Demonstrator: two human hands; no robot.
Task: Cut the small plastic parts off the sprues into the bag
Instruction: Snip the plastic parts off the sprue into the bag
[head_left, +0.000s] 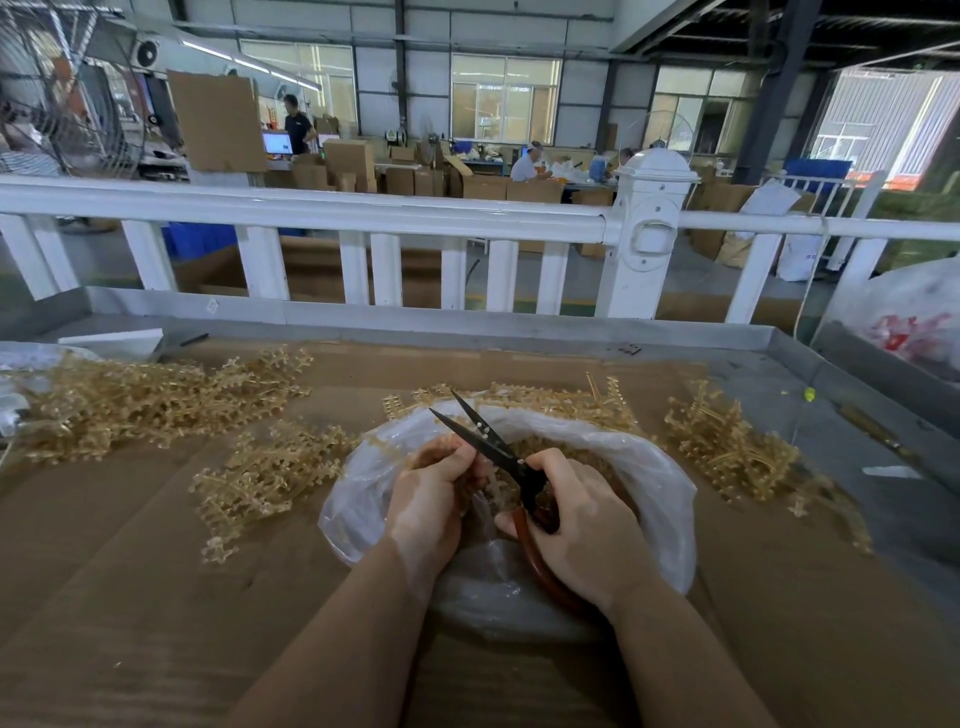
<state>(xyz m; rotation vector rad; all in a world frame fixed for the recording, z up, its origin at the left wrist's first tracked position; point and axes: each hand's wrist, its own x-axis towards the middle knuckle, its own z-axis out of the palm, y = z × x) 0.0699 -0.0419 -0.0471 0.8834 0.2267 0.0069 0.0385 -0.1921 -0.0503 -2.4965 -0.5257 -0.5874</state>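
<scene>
Gripping the red-handled scissors (498, 457), the right hand (582, 530) is holding their black blades apart over the clear plastic bag (660, 499), while the left hand (431, 504) is pinching a small amber sprue piece (480, 480), fingers curled. Loose amber sprues (156, 400) are lying at ten and two o'clock on the cardboard-covered worktop (130, 597).

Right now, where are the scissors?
In the head view the scissors are at centre, over the open plastic bag, gripped by the right hand, blades open and pointing away, beside the left hand.
</scene>
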